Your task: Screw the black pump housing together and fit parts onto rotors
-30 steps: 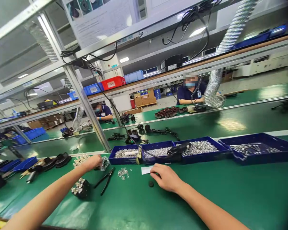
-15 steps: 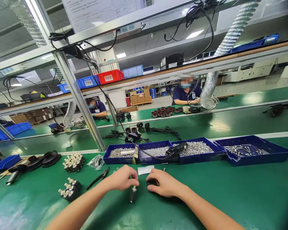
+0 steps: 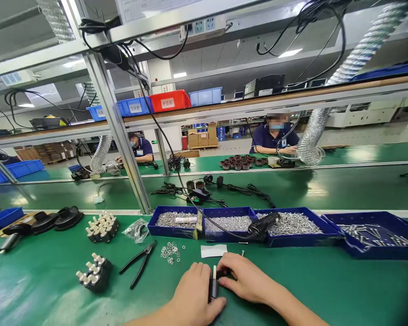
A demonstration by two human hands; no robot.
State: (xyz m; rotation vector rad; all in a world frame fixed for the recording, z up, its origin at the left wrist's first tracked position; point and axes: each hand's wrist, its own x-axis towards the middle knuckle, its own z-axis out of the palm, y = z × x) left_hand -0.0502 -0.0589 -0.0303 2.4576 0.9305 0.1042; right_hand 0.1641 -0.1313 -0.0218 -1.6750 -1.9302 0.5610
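Observation:
My left hand (image 3: 199,292) is closed round a small black cylinder with a white shaft (image 3: 214,286), held upright low over the green bench. Its thumb lies along the near side. Close against the shaft's right side is my right hand (image 3: 245,278), its fingers curled in; a dark patch shows under them, but what it grips is hidden. Similar black cylinders with pale shafts stand in a small cluster (image 3: 94,274) and a larger cluster (image 3: 102,227) on the left. Black-handled pliers (image 3: 141,262) lie between these and my left hand, beside loose metal rings (image 3: 170,251).
Behind my hands, blue trays (image 3: 177,233) of small metal parts and screws stand in a row, with a black power screwdriver (image 3: 263,226) across two of them. A white paper slip (image 3: 213,251) lies before them. A metal post (image 3: 117,136) rises at left. Two co-workers sit opposite.
My left hand has moved right and nearer, bringing the black cylinder up beside my right hand. Its grip has gone from the shaft's top to round the body. The view has shifted.

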